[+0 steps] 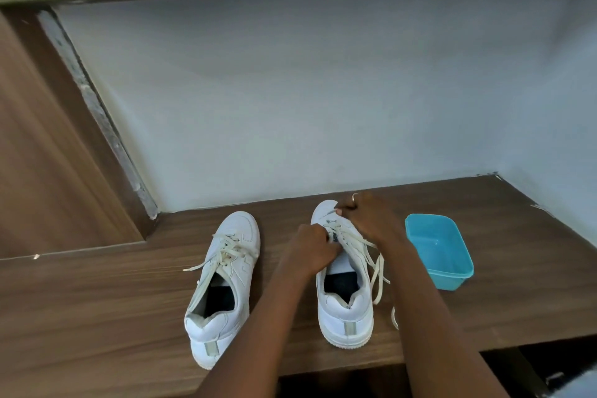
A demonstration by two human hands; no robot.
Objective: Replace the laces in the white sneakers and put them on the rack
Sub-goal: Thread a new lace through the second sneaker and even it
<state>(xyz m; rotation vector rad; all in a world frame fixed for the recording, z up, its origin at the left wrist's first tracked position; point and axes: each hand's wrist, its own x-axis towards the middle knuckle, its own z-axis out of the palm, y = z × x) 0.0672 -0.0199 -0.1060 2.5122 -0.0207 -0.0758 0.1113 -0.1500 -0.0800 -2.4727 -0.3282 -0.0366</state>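
Two white sneakers stand on the wooden table (97, 300) before us, toes toward the wall. We work on the right sneaker (347, 310): our left hand (311, 247) is curled tight at its middle eyelets, pinching the lace (376, 268), and our right hand (368, 220) pinches the same lace nearer the toe. The loose lace ends trail down the shoe's right side. The left sneaker (223, 284) stands apart, loosely laced. A blue plastic tub (442, 249) sits just right of our right forearm.

White sneakers (223, 287) with cream laces (374, 255), turquoise plastic tub (439, 249), brown wood-grain shelf (97, 310), pale grey wall (290, 90)
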